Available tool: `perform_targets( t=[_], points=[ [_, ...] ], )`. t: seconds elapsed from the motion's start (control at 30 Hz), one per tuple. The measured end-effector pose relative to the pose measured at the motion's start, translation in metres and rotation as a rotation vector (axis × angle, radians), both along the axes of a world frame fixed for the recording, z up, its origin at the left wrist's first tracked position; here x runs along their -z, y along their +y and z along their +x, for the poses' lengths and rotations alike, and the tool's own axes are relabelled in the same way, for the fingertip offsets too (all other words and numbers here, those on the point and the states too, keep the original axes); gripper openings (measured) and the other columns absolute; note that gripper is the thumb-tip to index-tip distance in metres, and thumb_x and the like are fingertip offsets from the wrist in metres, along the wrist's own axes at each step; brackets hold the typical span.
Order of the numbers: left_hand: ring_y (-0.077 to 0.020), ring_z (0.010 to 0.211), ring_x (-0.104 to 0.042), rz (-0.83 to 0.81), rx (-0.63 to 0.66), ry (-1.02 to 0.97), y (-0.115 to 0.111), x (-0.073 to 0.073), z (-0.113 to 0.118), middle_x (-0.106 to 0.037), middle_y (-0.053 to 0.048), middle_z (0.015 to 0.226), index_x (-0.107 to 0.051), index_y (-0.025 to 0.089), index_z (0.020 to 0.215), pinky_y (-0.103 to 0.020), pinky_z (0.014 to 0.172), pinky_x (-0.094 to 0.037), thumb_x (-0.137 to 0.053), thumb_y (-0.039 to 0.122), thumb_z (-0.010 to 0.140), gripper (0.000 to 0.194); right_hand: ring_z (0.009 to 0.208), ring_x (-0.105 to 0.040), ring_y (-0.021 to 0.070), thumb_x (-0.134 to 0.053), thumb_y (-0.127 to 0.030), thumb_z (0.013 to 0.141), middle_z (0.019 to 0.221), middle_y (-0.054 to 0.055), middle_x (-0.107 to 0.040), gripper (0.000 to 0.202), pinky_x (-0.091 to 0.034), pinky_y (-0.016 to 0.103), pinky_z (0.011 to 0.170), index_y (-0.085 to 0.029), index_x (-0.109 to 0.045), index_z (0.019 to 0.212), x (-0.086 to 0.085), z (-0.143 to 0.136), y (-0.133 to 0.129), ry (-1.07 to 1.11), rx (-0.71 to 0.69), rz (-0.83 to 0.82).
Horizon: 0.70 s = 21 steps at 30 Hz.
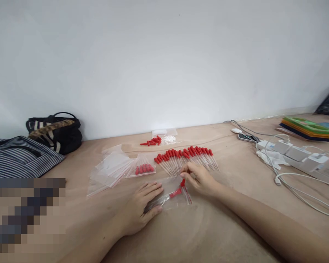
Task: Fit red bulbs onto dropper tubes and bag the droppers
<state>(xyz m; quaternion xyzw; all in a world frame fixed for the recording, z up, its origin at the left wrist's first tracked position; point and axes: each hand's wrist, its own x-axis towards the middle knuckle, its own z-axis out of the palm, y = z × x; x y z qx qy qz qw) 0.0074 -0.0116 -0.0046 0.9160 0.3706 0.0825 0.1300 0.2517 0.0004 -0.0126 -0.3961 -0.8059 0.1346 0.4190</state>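
Observation:
A clear zip bag with a red rubber piece in it lies flat in front of me. My left hand rests on the bag's left end, fingers spread. At the bag's opening on the right, my right hand pinches a second red piece. Just beyond it, a row of droppers with red bulbs is fanned out on the table. A small bag with several red bulbs lies left of the row, beside a spread of flat clear bags.
Small red pieces lie near the wall beside a clear packet. Black and striped bags stand left. Right are a power strip with chargers and cables and stacked colored boards.

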Motion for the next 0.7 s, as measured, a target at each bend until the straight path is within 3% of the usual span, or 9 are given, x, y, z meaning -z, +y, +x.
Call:
perform_targets(
  t=[0.1, 0.2, 0.3, 0.5, 0.7],
  points=[
    [-0.0245, 0.122, -0.037, -0.003, 0.004, -0.007, 0.0, -0.001, 0.0, -0.043, -0.005, 0.132, -0.044, 0.023, 0.125, -0.047, 0.102, -0.029, -0.044, 0.04, 0.083, 0.045, 0.069, -0.052, 0.0123, -0.041, -0.023, 0.085, 0.074, 0.003, -0.059, 0.015, -0.04, 0.023, 0.064, -0.017, -0.054, 0.081, 0.007, -0.004, 0.0, -0.13, -0.117, -0.042],
    [-0.0241, 0.121, -0.038, 0.001, 0.005, -0.021, 0.001, 0.001, -0.001, -0.044, -0.004, 0.131, -0.044, 0.025, 0.125, -0.046, 0.102, -0.028, -0.044, 0.041, 0.083, 0.045, 0.072, -0.053, 0.0133, -0.038, -0.027, 0.088, 0.075, 0.004, -0.06, 0.023, -0.04, 0.024, 0.067, -0.016, -0.058, 0.085, 0.006, 0.003, 0.002, -0.122, -0.071, -0.067],
    [-0.0233, 0.122, -0.037, 0.007, 0.011, -0.033, 0.002, 0.004, -0.002, -0.043, -0.003, 0.132, -0.043, 0.026, 0.126, -0.046, 0.103, -0.027, -0.044, 0.042, 0.083, 0.045, 0.067, -0.052, 0.0125, -0.034, -0.033, 0.089, 0.071, 0.003, -0.057, 0.03, -0.04, 0.023, 0.063, -0.016, -0.059, 0.094, -0.001, 0.028, 0.008, -0.074, -0.002, -0.101],
    [-0.0231, 0.124, -0.034, -0.027, 0.002, -0.028, 0.003, 0.005, -0.004, -0.041, -0.004, 0.133, -0.041, 0.025, 0.127, -0.047, 0.104, -0.024, -0.042, 0.043, 0.084, 0.046, 0.064, -0.05, 0.0113, -0.041, -0.041, 0.086, 0.07, 0.004, -0.052, 0.035, -0.039, 0.022, 0.061, -0.017, -0.066, 0.084, -0.008, 0.086, 0.016, -0.328, -0.119, -0.17],
    [-0.0233, 0.123, -0.035, -0.019, 0.018, -0.07, 0.004, 0.008, -0.006, -0.042, -0.002, 0.133, -0.039, 0.027, 0.127, -0.047, 0.104, -0.024, -0.043, 0.042, 0.084, 0.046, 0.065, -0.05, 0.012, -0.04, -0.042, 0.085, 0.071, 0.004, -0.053, 0.035, -0.038, 0.023, 0.062, -0.019, -0.067, 0.087, -0.009, 0.097, 0.016, -0.434, -0.122, -0.158]
  ],
)
